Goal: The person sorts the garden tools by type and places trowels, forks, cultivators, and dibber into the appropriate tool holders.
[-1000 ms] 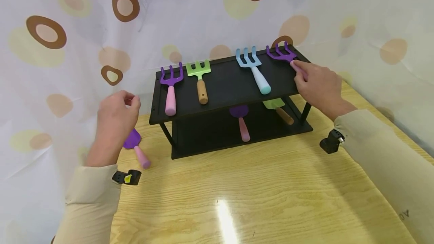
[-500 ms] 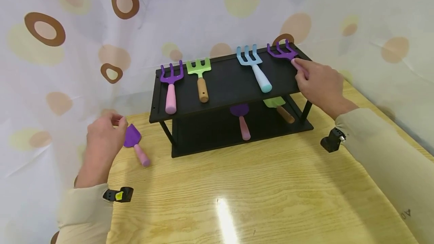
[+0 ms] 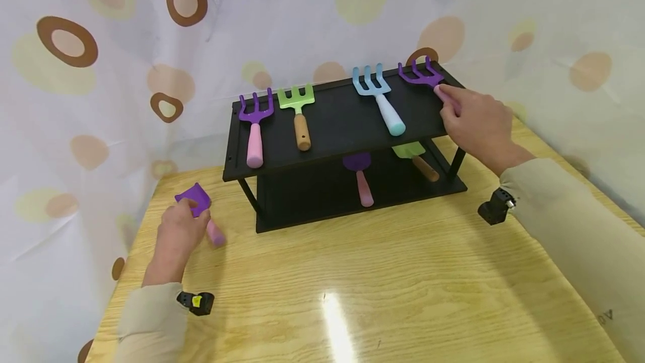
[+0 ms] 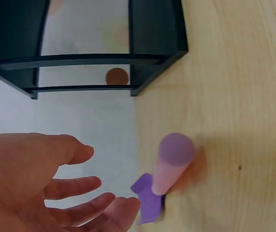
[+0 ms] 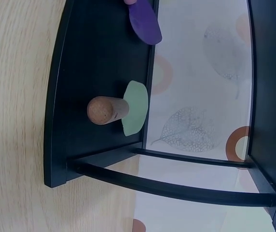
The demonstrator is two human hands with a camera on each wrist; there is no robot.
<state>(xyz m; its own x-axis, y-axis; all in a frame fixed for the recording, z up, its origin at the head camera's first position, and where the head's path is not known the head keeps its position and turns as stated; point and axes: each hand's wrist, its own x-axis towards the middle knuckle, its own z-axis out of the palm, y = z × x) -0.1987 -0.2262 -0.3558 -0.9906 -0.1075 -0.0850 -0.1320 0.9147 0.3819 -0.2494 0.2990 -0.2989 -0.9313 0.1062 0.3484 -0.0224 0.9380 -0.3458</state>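
Note:
My right hand [image 3: 478, 122] pinches the pink handle of a purple hand fork [image 3: 423, 79], which lies at the right end of the black rack's [image 3: 335, 122] upper shelf. Only a sliver of that hand shows at the right wrist view's edge. My left hand [image 3: 178, 231] hovers beside a purple trowel [image 3: 215, 234] with a pink handle, lying on the table left of the rack. In the left wrist view its fingers [image 4: 75, 187] are spread and relaxed, apart from the trowel handle [image 4: 174, 157].
Also on the upper shelf lie another purple fork [image 3: 255, 133], a green fork [image 3: 300, 122] and a light blue fork [image 3: 385, 105]. The lower shelf holds a purple trowel [image 3: 364, 186] and a green trowel [image 3: 423, 167]. A patterned curtain [image 3: 302, 21] hangs behind the wooden table [image 3: 403, 273].
My left hand first drew down and left, then moved right and down to the purple trowel, its fingers loosening. My right hand has stayed on the fork handle.

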